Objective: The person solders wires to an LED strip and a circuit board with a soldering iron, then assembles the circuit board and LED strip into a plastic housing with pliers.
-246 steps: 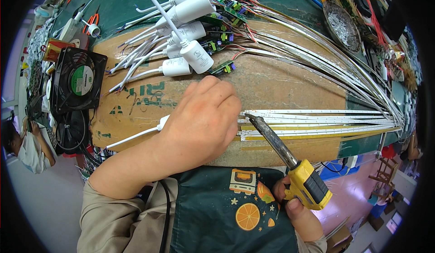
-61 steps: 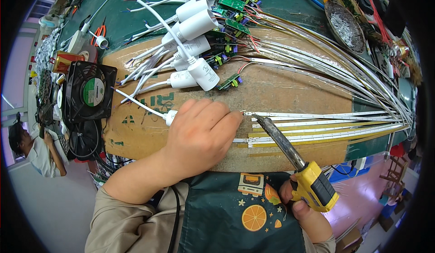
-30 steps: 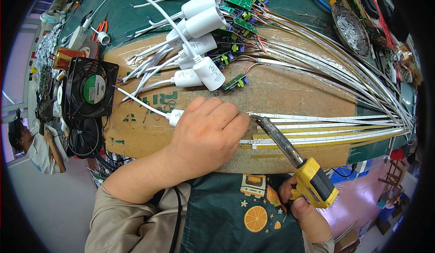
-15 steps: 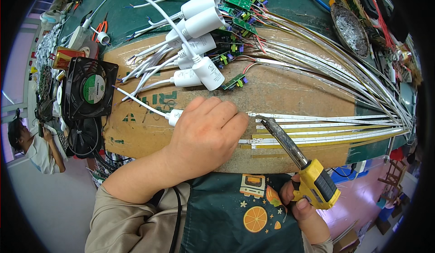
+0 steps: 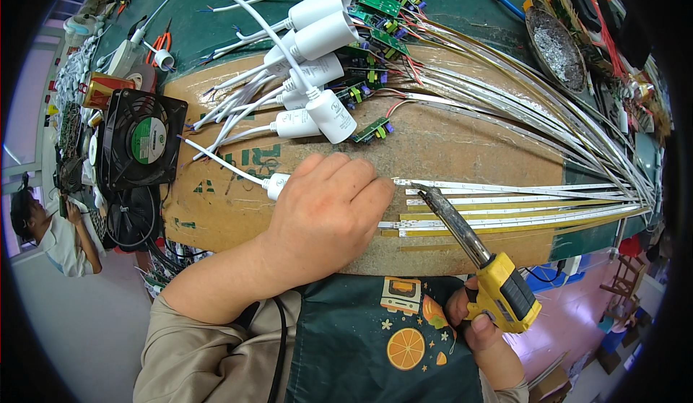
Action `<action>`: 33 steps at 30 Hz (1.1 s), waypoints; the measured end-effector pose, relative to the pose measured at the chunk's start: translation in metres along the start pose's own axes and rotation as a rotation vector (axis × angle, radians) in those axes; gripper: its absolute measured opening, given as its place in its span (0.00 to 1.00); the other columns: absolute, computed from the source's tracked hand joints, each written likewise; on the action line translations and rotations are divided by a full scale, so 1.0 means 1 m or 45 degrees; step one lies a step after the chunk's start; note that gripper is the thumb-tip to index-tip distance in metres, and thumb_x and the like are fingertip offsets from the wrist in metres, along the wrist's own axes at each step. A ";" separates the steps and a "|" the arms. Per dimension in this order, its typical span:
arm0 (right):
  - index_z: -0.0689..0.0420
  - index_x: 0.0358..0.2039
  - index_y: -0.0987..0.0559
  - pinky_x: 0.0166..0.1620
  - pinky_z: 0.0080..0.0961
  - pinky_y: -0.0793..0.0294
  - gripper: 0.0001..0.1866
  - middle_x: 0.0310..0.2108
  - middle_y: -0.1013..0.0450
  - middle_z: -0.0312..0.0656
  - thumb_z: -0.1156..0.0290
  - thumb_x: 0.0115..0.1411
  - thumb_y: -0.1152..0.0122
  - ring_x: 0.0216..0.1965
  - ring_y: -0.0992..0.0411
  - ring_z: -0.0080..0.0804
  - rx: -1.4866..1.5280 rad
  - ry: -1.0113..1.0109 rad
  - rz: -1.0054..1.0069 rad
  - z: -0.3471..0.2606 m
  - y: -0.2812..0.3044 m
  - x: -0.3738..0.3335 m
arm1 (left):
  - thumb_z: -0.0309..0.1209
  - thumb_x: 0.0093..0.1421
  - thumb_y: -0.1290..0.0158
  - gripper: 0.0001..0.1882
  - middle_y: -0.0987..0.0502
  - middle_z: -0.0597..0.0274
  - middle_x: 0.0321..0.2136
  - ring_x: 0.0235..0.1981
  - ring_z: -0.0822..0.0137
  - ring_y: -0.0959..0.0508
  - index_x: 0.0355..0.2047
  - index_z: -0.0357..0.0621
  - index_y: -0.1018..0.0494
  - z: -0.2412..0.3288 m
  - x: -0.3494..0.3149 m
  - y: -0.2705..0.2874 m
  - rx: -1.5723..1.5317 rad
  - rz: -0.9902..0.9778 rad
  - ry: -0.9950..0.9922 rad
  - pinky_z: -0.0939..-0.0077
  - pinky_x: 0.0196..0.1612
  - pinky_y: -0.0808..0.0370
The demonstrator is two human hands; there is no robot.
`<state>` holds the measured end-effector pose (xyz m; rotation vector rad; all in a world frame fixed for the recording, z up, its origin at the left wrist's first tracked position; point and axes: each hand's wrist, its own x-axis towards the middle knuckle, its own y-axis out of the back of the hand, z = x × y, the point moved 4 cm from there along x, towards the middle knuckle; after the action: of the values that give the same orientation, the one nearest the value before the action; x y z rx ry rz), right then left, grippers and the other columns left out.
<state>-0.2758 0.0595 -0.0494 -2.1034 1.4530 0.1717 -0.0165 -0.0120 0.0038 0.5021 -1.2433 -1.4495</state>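
My left hand (image 5: 328, 215) is closed, knuckles up, over the board to the left of the LED strips (image 5: 498, 188). A white lamp cap (image 5: 276, 185) with a white cable sticks out from under its left side. The fingertips and whatever they pinch are hidden. In my right hand (image 5: 476, 316) is a soldering iron (image 5: 509, 295) with a yellow and black handle, gripped low in front of my apron. Its dark tip points up and left and lies at the left end of the uppermost near strip, just right of my left fingers. Whether it touches, I cannot tell.
Several white lamp caps (image 5: 317, 36) with cables and green circuit boards (image 5: 375, 130) lie beyond my left hand, wired to more strips. A black fan (image 5: 144, 141) stands at left, a dish of metallic bits (image 5: 559, 53) at far right. Another person (image 5: 68, 237) sits at far left.
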 end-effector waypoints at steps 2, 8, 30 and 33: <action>0.58 0.49 0.34 0.22 0.23 0.36 0.34 0.20 0.38 0.35 0.51 0.48 0.33 0.17 0.38 0.26 -0.011 0.006 0.004 0.000 0.000 0.000 | 0.21 0.40 0.42 0.12 0.28 0.62 0.25 0.25 0.63 0.28 0.29 0.43 0.25 -0.001 0.000 0.000 -0.004 0.004 -0.001 0.70 0.29 0.33; 0.58 0.49 0.34 0.22 0.22 0.36 0.34 0.19 0.38 0.35 0.51 0.48 0.34 0.17 0.39 0.26 -0.046 0.026 0.018 0.002 0.004 -0.001 | 0.21 0.42 0.42 0.11 0.28 0.61 0.25 0.26 0.60 0.28 0.29 0.42 0.25 -0.002 0.001 0.000 -0.040 0.006 0.041 0.68 0.30 0.32; 0.56 0.50 0.34 0.24 0.23 0.37 0.35 0.19 0.39 0.34 0.49 0.47 0.34 0.19 0.39 0.25 -0.077 -0.052 0.018 0.001 0.003 -0.003 | 0.21 0.48 0.45 0.07 0.30 0.55 0.29 0.32 0.54 0.27 0.28 0.40 0.31 -0.001 0.008 -0.002 -0.085 -0.063 0.201 0.63 0.37 0.30; 0.55 0.50 0.34 0.25 0.23 0.37 0.35 0.20 0.39 0.33 0.49 0.46 0.33 0.19 0.39 0.25 -0.166 -0.033 -0.027 0.007 0.011 -0.006 | 0.21 0.47 0.45 0.07 0.30 0.55 0.29 0.32 0.54 0.28 0.28 0.39 0.31 0.000 0.007 -0.002 -0.070 -0.049 0.184 0.63 0.37 0.30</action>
<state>-0.2867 0.0655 -0.0570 -2.2109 1.4390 0.2917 -0.0194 -0.0182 0.0046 0.5857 -1.0821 -1.4498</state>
